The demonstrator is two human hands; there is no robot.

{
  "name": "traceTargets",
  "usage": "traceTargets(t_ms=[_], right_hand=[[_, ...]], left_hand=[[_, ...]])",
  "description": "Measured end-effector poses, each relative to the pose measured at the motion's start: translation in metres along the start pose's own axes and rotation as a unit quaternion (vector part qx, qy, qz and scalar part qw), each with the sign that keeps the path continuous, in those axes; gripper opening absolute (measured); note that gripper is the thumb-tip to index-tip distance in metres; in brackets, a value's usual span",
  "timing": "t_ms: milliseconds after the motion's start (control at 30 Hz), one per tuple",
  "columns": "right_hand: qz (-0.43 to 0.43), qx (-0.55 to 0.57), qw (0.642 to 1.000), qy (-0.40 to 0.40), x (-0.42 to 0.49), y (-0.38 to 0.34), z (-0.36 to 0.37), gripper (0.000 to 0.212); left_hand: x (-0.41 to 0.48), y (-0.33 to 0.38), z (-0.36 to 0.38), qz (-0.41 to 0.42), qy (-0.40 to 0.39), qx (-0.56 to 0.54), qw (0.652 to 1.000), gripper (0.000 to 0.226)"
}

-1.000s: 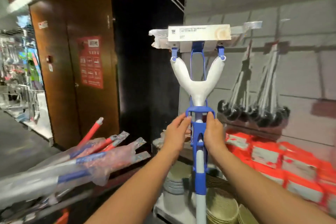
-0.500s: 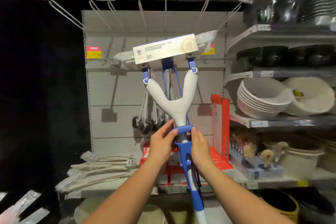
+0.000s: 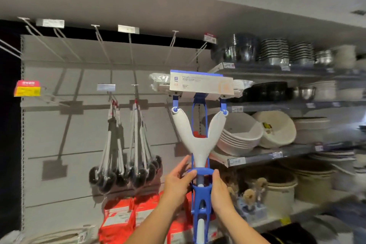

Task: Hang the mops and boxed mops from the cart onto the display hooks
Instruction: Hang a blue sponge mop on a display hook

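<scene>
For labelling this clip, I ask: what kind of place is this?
Most likely a housewares aisle in a shop: price tags on the wall hooks, brushes hanging in bunches, and stacked bowls on labelled shelves. The left hand and right hand hold a label-wrapped mop.

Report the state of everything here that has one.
Mop, upright, head up, held, not yet hung.
Left hand, gripping mop.
Right hand, gripping mop.
Top hooks, bare.
Brushes, hanging.
Bowls, stacked, tilted.
</scene>
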State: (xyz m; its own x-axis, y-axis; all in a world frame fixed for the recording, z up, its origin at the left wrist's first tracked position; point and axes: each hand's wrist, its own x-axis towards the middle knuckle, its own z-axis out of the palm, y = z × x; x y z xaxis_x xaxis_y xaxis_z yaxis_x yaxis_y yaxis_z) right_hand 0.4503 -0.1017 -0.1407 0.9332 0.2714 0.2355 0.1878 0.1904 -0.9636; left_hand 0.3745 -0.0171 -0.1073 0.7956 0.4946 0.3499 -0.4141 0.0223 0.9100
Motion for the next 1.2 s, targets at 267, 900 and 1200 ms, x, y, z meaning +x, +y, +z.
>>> traceTargets(t_ms=[267,900,1200], right_hand=[[0.005,0.084,0.996,-0.019,0.101,-0.01,-0.028,0.043],[-0.106,0.182,0.977,-0.019,0.305,-0.09,0.01,0.028],[-0.125,0.275,0.953,-0.042,0.37,-0.086,0.01,0.014]], left_hand=[[0.079,-0.015,0.057,0.008,0.018,-0.004,1.0,0.051],[0.257,-0.025,0.057,0.044,-0.037,0.039,0.998,0.08],[0.355,0.028,0.09,0.132,0.011,-0.008,0.991,0.055]])
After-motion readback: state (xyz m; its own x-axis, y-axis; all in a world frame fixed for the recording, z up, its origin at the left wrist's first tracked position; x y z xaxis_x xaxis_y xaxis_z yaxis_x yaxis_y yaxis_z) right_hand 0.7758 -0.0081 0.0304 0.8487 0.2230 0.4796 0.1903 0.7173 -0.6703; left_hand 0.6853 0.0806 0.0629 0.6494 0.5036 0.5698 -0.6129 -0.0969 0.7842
